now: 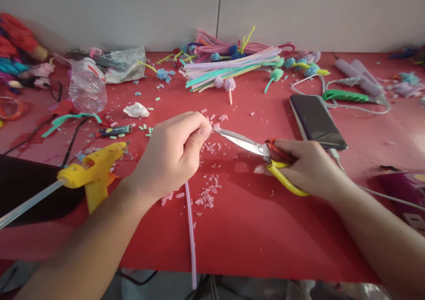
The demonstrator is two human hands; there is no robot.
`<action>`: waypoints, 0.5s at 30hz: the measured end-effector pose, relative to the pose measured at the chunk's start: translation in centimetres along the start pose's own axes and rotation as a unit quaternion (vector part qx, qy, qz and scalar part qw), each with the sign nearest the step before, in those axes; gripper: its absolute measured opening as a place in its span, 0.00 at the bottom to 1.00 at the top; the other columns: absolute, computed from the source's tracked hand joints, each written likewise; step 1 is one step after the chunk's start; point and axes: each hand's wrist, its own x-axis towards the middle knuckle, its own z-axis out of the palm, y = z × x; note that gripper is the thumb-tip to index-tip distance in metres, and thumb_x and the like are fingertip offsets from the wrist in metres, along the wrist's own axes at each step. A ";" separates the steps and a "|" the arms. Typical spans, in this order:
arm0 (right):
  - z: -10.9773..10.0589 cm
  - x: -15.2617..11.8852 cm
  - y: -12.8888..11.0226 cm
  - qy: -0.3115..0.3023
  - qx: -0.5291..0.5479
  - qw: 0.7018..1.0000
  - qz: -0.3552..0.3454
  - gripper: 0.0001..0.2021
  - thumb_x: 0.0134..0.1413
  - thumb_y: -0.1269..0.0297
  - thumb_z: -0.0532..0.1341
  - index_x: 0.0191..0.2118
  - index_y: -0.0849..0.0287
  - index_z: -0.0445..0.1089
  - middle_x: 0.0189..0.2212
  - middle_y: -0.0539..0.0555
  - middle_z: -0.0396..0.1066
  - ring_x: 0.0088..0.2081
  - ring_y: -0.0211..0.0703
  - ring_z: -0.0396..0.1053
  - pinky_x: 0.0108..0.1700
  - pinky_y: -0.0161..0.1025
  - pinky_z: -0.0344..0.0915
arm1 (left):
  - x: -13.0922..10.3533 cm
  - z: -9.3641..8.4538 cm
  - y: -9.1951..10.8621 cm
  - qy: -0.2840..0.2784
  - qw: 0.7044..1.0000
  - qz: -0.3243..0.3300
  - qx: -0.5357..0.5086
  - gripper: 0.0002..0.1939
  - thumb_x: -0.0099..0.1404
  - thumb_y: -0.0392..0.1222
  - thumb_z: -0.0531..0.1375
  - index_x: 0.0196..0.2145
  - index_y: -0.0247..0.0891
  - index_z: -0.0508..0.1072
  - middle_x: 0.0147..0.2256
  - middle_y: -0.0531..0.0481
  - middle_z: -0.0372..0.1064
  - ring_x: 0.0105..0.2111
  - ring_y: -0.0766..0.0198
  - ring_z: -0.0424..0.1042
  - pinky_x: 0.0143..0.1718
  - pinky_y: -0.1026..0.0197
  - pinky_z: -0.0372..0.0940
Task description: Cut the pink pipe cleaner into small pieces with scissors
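My left hand (175, 151) is closed in a pinch on a lilac pipe cleaner (190, 238), whose long end hangs down past the table's front edge. My right hand (302, 165) grips scissors (244, 144) with red and yellow handles. Their blades look nearly closed, and the tips reach the thumb and fingertips of my left hand. The stem's short end is hidden there or too small to make out. Under and around the hands lie pink clippings (208, 194) and small cut pieces (223, 117).
A yellow glue gun (96, 171) stands left, near a plastic bottle (87, 87) and a dark marker-like tube (114, 130). Pipe cleaners (232, 67) lie bundled at the back. To the right are a phone (317, 120) with a white cable and a green-handled cutter (347, 96).
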 end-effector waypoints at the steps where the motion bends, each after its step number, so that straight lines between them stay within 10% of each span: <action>1: 0.0 0.0 0.0 0.001 0.000 1.000 0.000 0.37 0.39 0.31 0.73 0.24 0.53 0.49 0.23 0.44 0.45 0.27 0.37 0.44 0.25 0.38 0.47 | 0.0 0.0 0.0 -0.001 1.000 -0.002 0.002 0.13 0.75 0.37 0.56 0.30 0.40 0.67 0.26 0.54 0.64 0.27 0.66 0.63 0.31 0.60 0.60; 15: -0.1 -0.1 -0.7 0.029 0.022 0.999 0.005 0.36 0.38 0.28 0.71 0.23 0.53 0.52 0.22 0.44 0.46 0.25 0.36 0.45 0.24 0.38 0.45 | -0.1 -0.2 0.3 -0.019 0.996 -0.062 -0.065 0.15 0.76 0.38 0.52 0.29 0.40 0.62 0.23 0.56 0.59 0.24 0.68 0.58 0.26 0.60 0.56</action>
